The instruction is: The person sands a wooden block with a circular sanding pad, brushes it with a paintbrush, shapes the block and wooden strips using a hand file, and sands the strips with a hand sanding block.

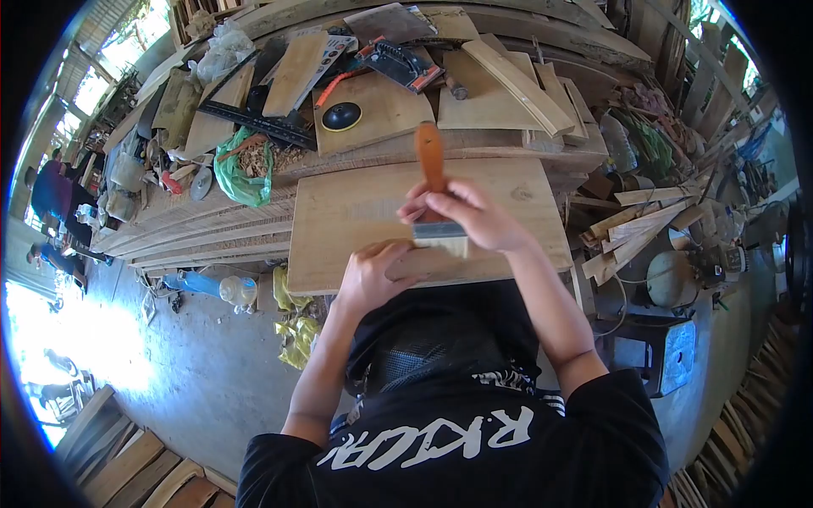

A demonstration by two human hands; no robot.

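Observation:
My right hand (476, 216) is closed around the lower handle of a flat paintbrush (430, 157). Its orange wooden handle points up and away from me, and the metal band and pale bristles face my body. Close by on the left, my left hand (369, 275) has its thumb and forefinger apart beside the bristles. Its fingertips reach the bristle edge; whether they touch it I cannot tell. Beneath both hands lies a light wooden board (330, 207), with a knot near its far right corner and a faint paler patch left of the brush.
Beyond the board are a black sanding pad (342, 116), a packaged tool (400, 65), a black square (258, 125) and wood pieces. A green bag (244, 173) of shavings sits to the left. At right stand a metal stool (673, 357) and scrap wood. Two people are at far left.

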